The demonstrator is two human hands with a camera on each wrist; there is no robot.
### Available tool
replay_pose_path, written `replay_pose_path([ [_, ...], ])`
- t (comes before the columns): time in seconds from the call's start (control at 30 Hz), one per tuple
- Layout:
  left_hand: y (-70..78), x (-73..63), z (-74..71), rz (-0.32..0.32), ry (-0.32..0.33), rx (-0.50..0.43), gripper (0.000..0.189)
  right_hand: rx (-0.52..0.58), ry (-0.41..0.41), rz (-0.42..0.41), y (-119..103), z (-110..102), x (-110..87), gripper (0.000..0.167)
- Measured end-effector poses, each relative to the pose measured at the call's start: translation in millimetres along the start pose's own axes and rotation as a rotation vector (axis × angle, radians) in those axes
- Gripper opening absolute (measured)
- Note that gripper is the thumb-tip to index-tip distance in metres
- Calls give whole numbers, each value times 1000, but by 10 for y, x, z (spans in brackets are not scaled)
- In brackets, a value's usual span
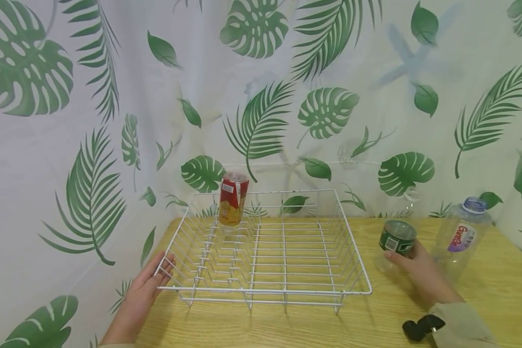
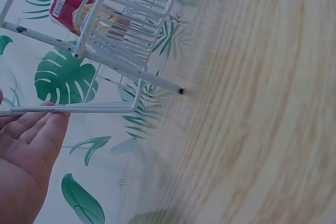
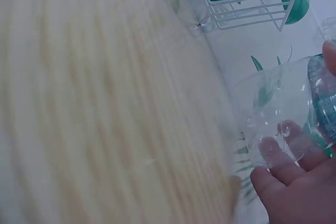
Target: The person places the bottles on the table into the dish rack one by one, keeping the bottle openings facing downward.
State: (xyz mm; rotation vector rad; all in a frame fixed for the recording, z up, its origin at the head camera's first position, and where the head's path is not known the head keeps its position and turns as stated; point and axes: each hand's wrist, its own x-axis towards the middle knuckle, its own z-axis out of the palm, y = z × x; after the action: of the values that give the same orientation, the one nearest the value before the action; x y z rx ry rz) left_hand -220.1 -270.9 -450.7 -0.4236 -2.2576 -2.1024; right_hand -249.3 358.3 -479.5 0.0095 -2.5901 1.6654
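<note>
A white wire dish rack (image 1: pixel 282 291) stands on the wooden table. At its left front corner my left hand (image 1: pixel 144 290) holds the rim, fingers under the wire and thumb at its edge. My right hand (image 1: pixel 422 270) grips a clear plastic bottle (image 1: pixel 398 238) with a green label, right of the rack. The thumb lies across the label, and the fingers wrap the far side; in the right wrist view they show through the bottle's clear lower part. Inside the rack, toward the back left, stands a can-shaped container (image 1: pixel 234 200) with a red and yellow wrap.
Behind the right hand stands a larger clear bottle (image 1: pixel 461 237) with a bluish neck and a white and purple label. A leaf-print curtain (image 1: pixel 261 121) hangs along the table's back and left. The light wooden table (image 1: pixel 252 328) extends in front of the rack.
</note>
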Motion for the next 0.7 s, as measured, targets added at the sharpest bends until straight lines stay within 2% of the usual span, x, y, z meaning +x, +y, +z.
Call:
replay_pose_path([
  [0.2,-17,2,-5,10,2,-2,53,-89,3,-35,-60,-46,-59,85],
  [0.47,-23,12,-12,18,-3,2,52,-77,17,-61,-188,-68,-129,85],
  [0.7,8,5,-10,-21,2,22,53,-74,35,-101,-366,-71,-180,82],
])
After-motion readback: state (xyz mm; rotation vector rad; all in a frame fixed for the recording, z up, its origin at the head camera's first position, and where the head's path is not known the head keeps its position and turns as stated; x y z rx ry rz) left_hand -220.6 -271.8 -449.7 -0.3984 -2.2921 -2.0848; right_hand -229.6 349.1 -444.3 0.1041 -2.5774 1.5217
